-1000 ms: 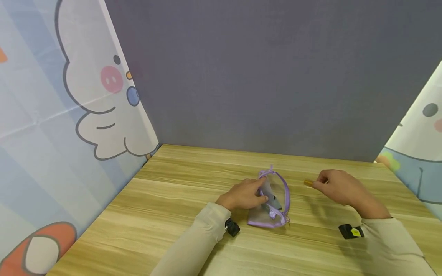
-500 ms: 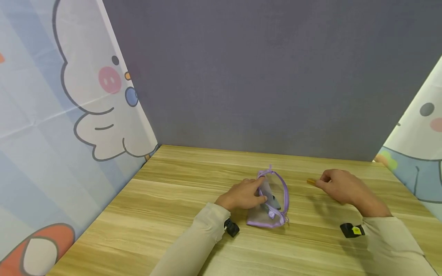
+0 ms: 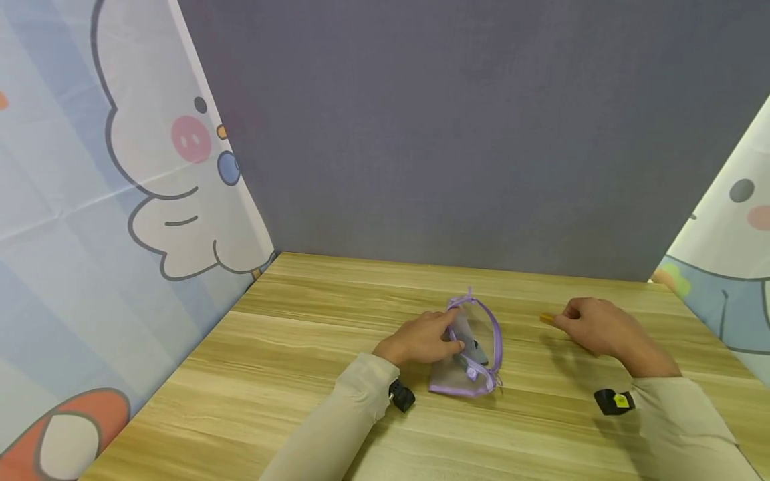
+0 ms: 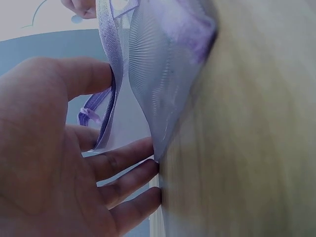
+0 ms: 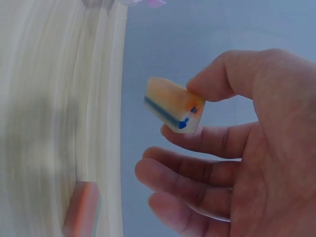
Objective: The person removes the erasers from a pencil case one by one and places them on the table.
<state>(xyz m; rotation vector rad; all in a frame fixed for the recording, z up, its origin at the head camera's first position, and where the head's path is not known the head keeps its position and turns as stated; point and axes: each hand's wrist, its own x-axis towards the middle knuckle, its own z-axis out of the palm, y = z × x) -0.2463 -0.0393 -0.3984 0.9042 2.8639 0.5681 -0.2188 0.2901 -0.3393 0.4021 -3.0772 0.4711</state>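
Over the tabletop [image 3: 240,374], observed pinching an orange block [image 5: 173,98] in the right hand [image 3: 601,331], apart from the purple-trimmed mesh pouch [image 3: 448,375] gripped at its rim by the left hand [image 3: 418,339].

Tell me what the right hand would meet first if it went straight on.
Probably the purple-edged pouch, ahead of the right hand and the small block it pinches. The hand looks raised, so it might pass over or just beyond the pouch.
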